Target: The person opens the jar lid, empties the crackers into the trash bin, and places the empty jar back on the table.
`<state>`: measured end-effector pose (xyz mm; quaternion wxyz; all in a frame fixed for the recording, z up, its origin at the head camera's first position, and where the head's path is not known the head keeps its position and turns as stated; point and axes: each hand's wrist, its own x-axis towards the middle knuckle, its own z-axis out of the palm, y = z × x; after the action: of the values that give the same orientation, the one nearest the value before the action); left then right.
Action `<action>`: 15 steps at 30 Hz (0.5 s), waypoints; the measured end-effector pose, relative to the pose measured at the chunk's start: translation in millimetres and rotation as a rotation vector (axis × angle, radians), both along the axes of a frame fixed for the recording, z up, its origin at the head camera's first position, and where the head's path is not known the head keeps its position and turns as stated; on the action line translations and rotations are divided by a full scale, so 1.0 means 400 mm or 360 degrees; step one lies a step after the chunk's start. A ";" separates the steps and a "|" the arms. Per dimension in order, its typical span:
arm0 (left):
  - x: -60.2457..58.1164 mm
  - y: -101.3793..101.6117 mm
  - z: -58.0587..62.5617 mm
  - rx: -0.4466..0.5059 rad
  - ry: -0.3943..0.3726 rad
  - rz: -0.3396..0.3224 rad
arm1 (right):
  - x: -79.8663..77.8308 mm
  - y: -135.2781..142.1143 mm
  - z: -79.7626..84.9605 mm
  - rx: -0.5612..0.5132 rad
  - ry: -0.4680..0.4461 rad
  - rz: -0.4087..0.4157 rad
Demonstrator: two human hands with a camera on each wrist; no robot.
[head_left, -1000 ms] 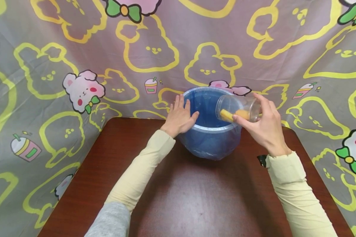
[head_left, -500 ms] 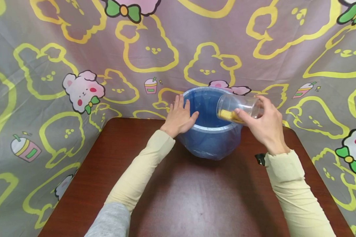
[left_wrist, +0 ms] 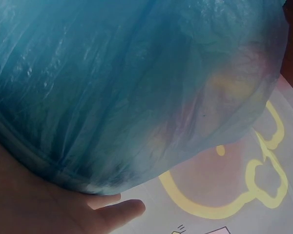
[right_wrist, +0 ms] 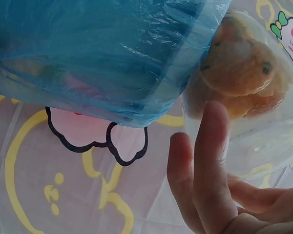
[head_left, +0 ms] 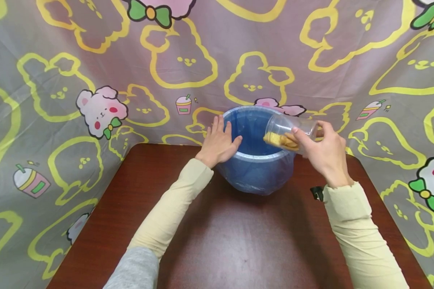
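Observation:
A blue bin (head_left: pixel 254 176) with a thin clear blue bag over its pale rim stands at the back of the table. My left hand (head_left: pixel 218 142) rests at its left rim, fingers straight; in the left wrist view the bag (left_wrist: pixel 112 97) hides part of that hand. Over the right side of the rim, my right hand (head_left: pixel 325 154) grips a clear plastic cup (head_left: pixel 298 123), lying on its side with its mouth over the bin. Yellow and brown-orange scraps (head_left: pixel 275 139) lie along the cup's lower side, some right at the mouth. The right wrist view shows orange, dark-spotted scraps (right_wrist: pixel 239 73) through its wall.
The brown table (head_left: pixel 231 245) extends from the bin toward me. A patterned curtain (head_left: pixel 195 44) with yellow outlines hangs close behind it and along both sides. A black strap (head_left: pixel 316 193) sticks out by the right sleeve cuff (head_left: pixel 347 202).
The scraps have slid toward the cup's mouth as the cup turned and dipped a little. My right fingers have shifted back along it. The left hand and bin have stayed in place.

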<state>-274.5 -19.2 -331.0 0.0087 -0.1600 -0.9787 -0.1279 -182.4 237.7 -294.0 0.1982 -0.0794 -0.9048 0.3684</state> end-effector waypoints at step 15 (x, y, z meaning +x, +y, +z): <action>0.003 -0.001 0.000 0.0019 0.0002 -0.0001 | 0.004 0.001 0.008 -0.0046 0.0028 -0.0003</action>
<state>-273.5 -19.6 -330.9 0.0101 -0.1603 -0.9779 -0.1337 -180.9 238.1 -290.7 0.2054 -0.0797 -0.8976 0.3819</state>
